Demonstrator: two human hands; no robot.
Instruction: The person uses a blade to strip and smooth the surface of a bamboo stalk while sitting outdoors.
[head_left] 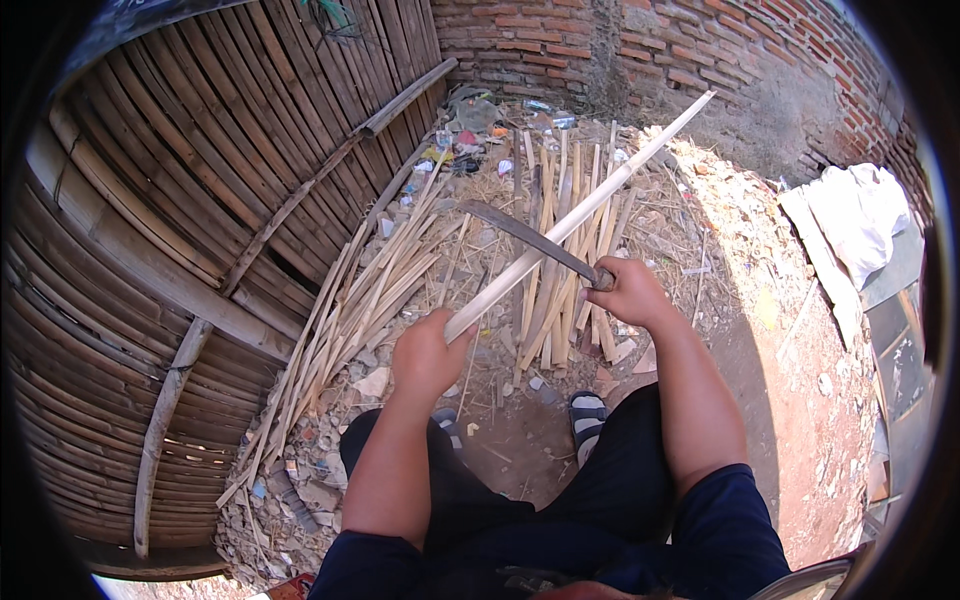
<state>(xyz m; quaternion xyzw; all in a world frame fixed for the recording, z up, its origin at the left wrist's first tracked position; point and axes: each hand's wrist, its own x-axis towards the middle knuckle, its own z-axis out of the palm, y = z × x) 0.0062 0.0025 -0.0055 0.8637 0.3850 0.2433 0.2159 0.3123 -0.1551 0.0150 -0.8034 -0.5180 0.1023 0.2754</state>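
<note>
My left hand (428,357) is closed round the near end of a long, pale bamboo strip (603,192), which slants away to the upper right. In my right hand (632,293) is the handle of a machete (530,236), its dark curved blade pointing to the far left. The blade crosses the strip near the strip's middle; whether the edge touches it I cannot tell. Below them on the ground lies a pile of split bamboo strips (549,325). A second pile of thin bamboo strips (372,290) lies to the left, along the slatted wall.
A slatted bamboo wall (180,130) with wooden poles stands on the left, and a brick wall (700,50) closes off the far side. Litter and rubble (470,125) cover the ground at the back. White sacking (855,225) lies at the right beside dark tiles (905,350).
</note>
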